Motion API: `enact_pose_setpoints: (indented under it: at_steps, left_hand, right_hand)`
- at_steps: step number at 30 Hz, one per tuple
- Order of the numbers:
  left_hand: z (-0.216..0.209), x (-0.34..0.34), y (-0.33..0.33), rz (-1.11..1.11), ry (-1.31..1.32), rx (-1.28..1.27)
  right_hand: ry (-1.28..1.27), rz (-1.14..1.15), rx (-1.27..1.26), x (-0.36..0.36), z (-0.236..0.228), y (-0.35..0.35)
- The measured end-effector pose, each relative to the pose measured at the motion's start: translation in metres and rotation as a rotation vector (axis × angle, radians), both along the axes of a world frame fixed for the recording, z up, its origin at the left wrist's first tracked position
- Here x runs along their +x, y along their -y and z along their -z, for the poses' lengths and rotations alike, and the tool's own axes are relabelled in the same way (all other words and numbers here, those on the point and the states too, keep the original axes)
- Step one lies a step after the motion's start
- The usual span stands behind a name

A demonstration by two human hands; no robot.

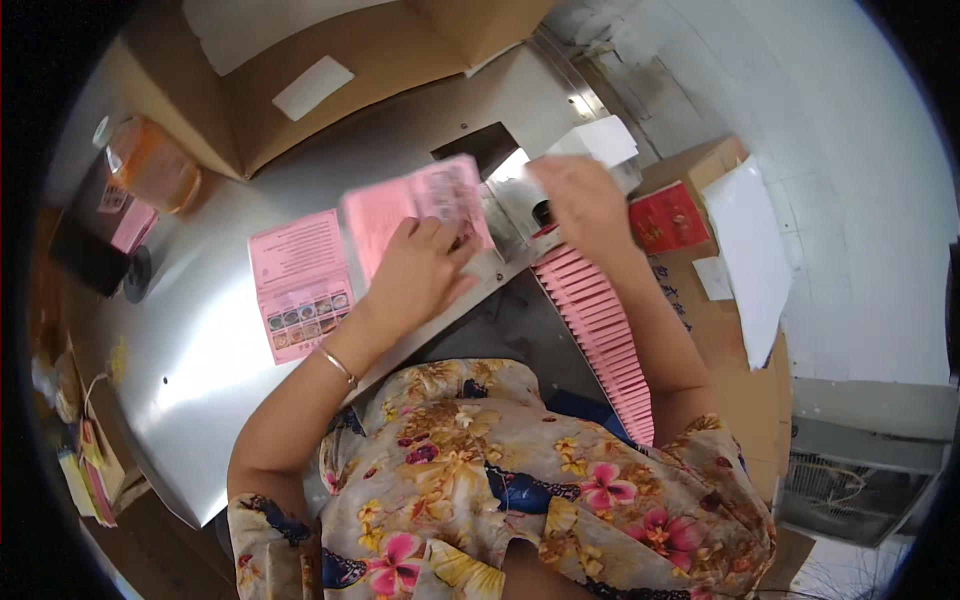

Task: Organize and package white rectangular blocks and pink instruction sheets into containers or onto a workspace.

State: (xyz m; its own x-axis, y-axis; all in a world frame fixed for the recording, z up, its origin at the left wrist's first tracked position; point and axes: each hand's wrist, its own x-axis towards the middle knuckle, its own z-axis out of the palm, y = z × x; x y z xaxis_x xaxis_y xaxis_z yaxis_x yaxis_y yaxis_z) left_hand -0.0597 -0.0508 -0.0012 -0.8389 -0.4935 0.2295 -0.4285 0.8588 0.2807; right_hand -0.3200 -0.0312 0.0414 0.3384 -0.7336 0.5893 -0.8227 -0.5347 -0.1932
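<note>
My left hand (425, 275) lies over a blurred pink leaflet (377, 212) near the table's front edge. Its fingers are bent and spread apart, touching the paper. Above the far end of a long row of pink folded leaflets (597, 325) is my right hand (585, 205). Motion smears its curled fingers, and I cannot make out anything in them. Another pink leaflet (290, 250), with printed text and small food pictures, lies open on the metal table left of my left hand.
The metal table (200, 370) carries a large cardboard box (330, 115) at the back. A bottle of orange liquid (155, 165) stands at the left. A white box (605, 140) sits beyond my right hand. Cardboard with a red packet (668, 217) and white sheet (748, 250) flanks the right.
</note>
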Motion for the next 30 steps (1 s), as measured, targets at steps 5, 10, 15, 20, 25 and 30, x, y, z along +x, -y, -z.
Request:
enact_pose_setpoints:
  at_steps: [5, 10, 15, 20, 25, 30]
  left_hand:
    - [0.001, -0.01, 0.018, 0.0, 0.093, 0.158]
    - [0.007, 0.028, 0.025, -0.258, -0.06, -0.187]
    - [0.019, 0.034, -0.001, -0.304, -0.142, 0.016]
    - [0.017, 0.037, -0.004, -0.283, -0.238, -0.038]
    - [0.019, 0.041, -0.004, -0.286, -0.227, -0.003]
    - [0.003, 0.061, -0.004, 0.01, -0.254, 0.199]
  right_hand:
    - [-0.078, 0.439, 0.101, -0.062, 0.011, 0.004]
    - [0.045, 0.436, 0.212, -0.058, 0.013, -0.001]
    - [-0.054, 0.385, 0.082, -0.048, 0.013, 0.001]
    - [-0.005, 0.445, 0.206, -0.054, 0.013, 0.004]
    - [-0.227, 0.442, -0.038, -0.051, 0.008, 0.01]
    - [0.295, 0.439, 0.175, -0.1, 0.029, 0.022]
